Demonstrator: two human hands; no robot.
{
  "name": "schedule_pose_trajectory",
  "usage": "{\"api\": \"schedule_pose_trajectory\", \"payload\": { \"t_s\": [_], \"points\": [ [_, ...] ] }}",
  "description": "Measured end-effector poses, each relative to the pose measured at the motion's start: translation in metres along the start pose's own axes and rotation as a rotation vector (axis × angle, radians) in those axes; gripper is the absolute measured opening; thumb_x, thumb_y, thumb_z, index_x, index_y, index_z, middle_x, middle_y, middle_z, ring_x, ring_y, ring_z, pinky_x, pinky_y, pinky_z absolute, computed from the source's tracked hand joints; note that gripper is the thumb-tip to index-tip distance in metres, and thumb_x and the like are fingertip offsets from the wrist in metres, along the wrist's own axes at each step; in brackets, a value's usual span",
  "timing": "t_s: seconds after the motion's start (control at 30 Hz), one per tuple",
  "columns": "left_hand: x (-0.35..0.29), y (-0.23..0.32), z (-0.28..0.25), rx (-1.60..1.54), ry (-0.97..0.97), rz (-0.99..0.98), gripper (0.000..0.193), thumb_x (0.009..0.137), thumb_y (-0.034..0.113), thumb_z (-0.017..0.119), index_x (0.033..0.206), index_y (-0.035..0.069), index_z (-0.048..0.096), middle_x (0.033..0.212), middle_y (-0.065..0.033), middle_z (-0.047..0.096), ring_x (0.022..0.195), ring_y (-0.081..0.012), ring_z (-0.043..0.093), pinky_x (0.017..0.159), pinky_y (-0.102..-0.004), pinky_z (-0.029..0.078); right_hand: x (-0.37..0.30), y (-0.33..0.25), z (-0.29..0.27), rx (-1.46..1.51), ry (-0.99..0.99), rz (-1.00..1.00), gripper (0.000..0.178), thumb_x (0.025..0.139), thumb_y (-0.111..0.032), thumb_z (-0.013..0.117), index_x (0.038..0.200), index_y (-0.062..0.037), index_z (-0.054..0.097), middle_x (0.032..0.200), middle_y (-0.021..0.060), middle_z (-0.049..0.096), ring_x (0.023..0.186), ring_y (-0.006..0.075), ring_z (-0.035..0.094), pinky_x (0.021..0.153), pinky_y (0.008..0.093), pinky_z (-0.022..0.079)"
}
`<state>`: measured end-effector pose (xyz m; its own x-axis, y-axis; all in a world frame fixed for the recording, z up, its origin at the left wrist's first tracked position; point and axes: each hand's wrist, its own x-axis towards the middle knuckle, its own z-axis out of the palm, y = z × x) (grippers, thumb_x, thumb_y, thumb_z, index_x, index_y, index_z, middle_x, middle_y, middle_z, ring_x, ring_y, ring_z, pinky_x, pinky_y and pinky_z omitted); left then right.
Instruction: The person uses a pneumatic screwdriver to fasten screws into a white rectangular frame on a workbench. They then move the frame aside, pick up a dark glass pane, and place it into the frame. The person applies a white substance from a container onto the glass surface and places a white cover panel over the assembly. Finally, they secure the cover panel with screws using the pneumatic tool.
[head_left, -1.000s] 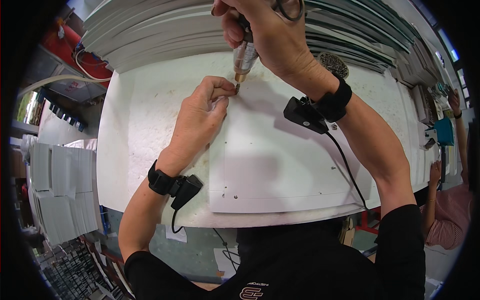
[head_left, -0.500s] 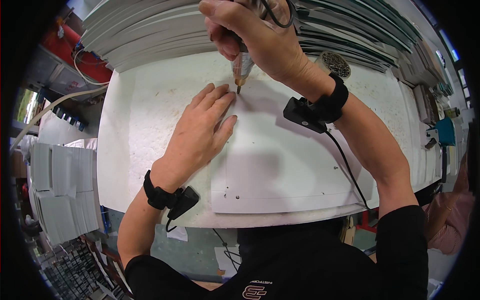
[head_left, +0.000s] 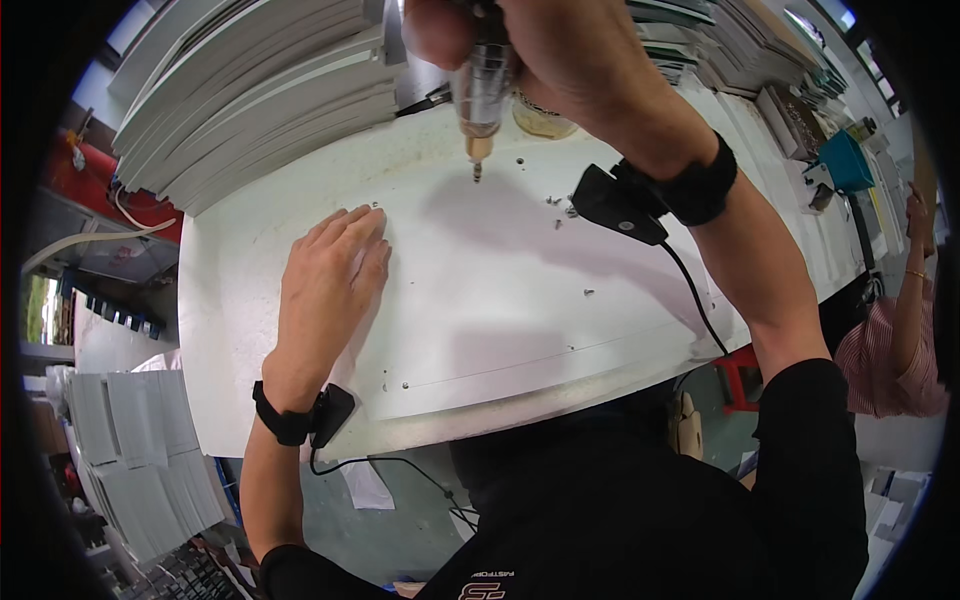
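My right hand (head_left: 565,45), partly cut off by the top edge, is closed around an electric screwdriver (head_left: 485,90). The driver points down, its bit (head_left: 477,175) over a white panel (head_left: 470,300) and apparently off the surface. Flat on the panel's left edge lies my left hand (head_left: 325,280), fingers stretched out and holding nothing. A small screw head or hole (head_left: 376,206) shows at its fingertips. Several loose screws (head_left: 556,204) lie on the panel near my right wrist, and one more screw (head_left: 589,292) lies closer to me.
A round tub (head_left: 543,120) stands behind the driver, partly hidden by my right hand. Tall stacks of white panels (head_left: 270,110) line the table's far side. At right are a teal tool (head_left: 846,162) and another person's arm (head_left: 910,290). More stacked boards (head_left: 140,430) stand at left.
The driver has lifted from the panel's far left corner beside my left fingers and moved right across the panel. My left hand remains at the left edge. The whole view has shifted.
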<state>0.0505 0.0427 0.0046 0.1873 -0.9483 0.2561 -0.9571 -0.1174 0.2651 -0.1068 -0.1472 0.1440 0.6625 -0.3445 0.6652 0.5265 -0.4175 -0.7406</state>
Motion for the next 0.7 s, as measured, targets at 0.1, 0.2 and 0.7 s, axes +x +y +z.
{"api": "schedule_pose_trajectory", "payload": {
  "t_s": [0.1, 0.2, 0.7],
  "points": [
    [0.006, 0.056, 0.005, -0.233, 0.023, 0.067, 0.017, 0.093, 0.009, 0.071, 0.109, 0.005, 0.072, 0.107, -0.0103, 0.072, 0.099, -0.0268, 0.068, 0.085, -0.0371, 0.054, -0.043, -0.031, -0.032, 0.127, 0.159, 0.210, 0.027, 0.103, -0.029, 0.062, 0.098, -0.0021, 0.061, 0.090, 0.0095, 0.070, 0.049, 0.0056, 0.054, 0.043, 0.0223, 0.044],
    [0.016, 0.106, 0.015, -0.364, -0.035, 0.204, 0.012, 0.090, 0.011, 0.074, 0.099, 0.008, 0.067, 0.088, -0.0075, 0.066, 0.086, -0.0281, 0.065, 0.074, -0.0400, 0.054, -0.087, -0.036, -0.070, 0.194, 0.193, 0.182, 0.026, 0.103, -0.028, 0.061, 0.101, -0.0024, 0.058, 0.088, 0.0079, 0.067, 0.049, 0.0056, 0.051, 0.044, 0.0226, 0.043],
    [0.024, 0.164, 0.052, 0.117, -0.132, 0.486, 0.013, 0.088, 0.008, 0.067, 0.096, 0.004, 0.058, 0.090, -0.0098, 0.057, 0.083, -0.0253, 0.061, 0.070, -0.0352, 0.056, -0.163, -0.054, -0.116, 0.268, 0.342, 0.239, 0.026, 0.103, -0.025, 0.061, 0.104, 0.0001, 0.054, 0.085, 0.0087, 0.064, 0.049, 0.0081, 0.053, 0.045, 0.0229, 0.044]
  ]
}}
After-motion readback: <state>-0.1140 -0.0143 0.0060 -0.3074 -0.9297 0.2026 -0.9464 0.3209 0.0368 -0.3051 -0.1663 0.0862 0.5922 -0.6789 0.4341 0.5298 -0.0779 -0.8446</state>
